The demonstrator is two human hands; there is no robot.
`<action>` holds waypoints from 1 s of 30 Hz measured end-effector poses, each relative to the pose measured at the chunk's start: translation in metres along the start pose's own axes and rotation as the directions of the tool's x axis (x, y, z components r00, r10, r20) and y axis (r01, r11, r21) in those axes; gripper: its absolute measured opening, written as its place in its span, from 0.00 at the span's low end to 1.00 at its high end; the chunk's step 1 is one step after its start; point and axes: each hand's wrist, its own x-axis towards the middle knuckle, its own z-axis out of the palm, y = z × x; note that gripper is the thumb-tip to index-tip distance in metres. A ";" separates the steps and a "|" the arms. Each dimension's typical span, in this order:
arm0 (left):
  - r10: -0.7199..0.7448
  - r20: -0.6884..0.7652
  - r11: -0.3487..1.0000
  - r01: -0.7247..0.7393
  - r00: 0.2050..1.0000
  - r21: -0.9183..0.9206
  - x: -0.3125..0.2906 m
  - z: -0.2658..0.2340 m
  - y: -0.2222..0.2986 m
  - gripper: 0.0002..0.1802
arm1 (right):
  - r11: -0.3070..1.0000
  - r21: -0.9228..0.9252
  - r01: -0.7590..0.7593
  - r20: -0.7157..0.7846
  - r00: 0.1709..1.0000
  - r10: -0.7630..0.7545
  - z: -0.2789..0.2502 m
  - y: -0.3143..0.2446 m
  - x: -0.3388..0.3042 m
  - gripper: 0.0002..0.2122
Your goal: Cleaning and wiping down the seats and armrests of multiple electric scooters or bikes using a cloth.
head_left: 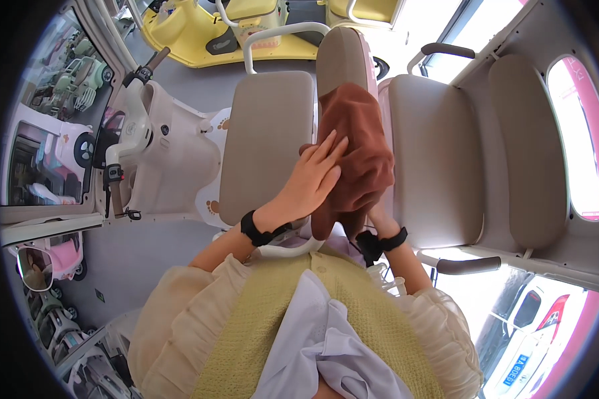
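Observation:
A reddish-brown cloth (359, 146) lies crumpled in front of me. It is draped over the near part of a taupe seat backrest (339, 56), and its lower end hangs toward my body. My left hand (313, 174) rests flat on the cloth's left side, fingers stretched out and pointing away from me. On the right, my right hand (377, 216) reaches under or behind the cloth's near edge; its fingers are hidden, so what it grips does not show. Black straps circle both of my wrists.
A taupe front seat (266, 146) adjoins the backrest on the left, a rear seat (436, 159) on the right. White handlebars (136, 123) stand far left. Armrests (469, 265) flank the rear seat. A yellow vehicle (193, 36) is beyond, and a mirror (35, 269) sits lower left.

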 end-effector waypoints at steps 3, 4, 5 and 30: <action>-0.119 -0.137 0.961 0.080 0.983 -0.264 0.016 0.011 -0.029 0.20 | 0.996 -0.060 0.062 0.031 0.998 -0.060 -0.010 -0.020 0.029 0.17; -0.122 -0.136 0.960 0.082 0.983 -0.266 0.024 0.015 -0.039 0.20 | 0.993 -0.089 0.077 0.044 0.996 -0.074 -0.014 -0.024 0.041 0.17; -0.213 -0.089 0.922 0.170 0.973 -0.347 0.033 0.018 -0.048 0.20 | 0.989 -0.114 0.095 0.062 0.994 -0.088 -0.015 -0.028 0.054 0.17; -0.564 0.430 0.351 0.676 0.705 -0.648 0.019 0.061 -0.103 0.19 | 0.398 -0.747 0.533 0.361 0.828 -0.430 0.009 -0.060 0.082 0.15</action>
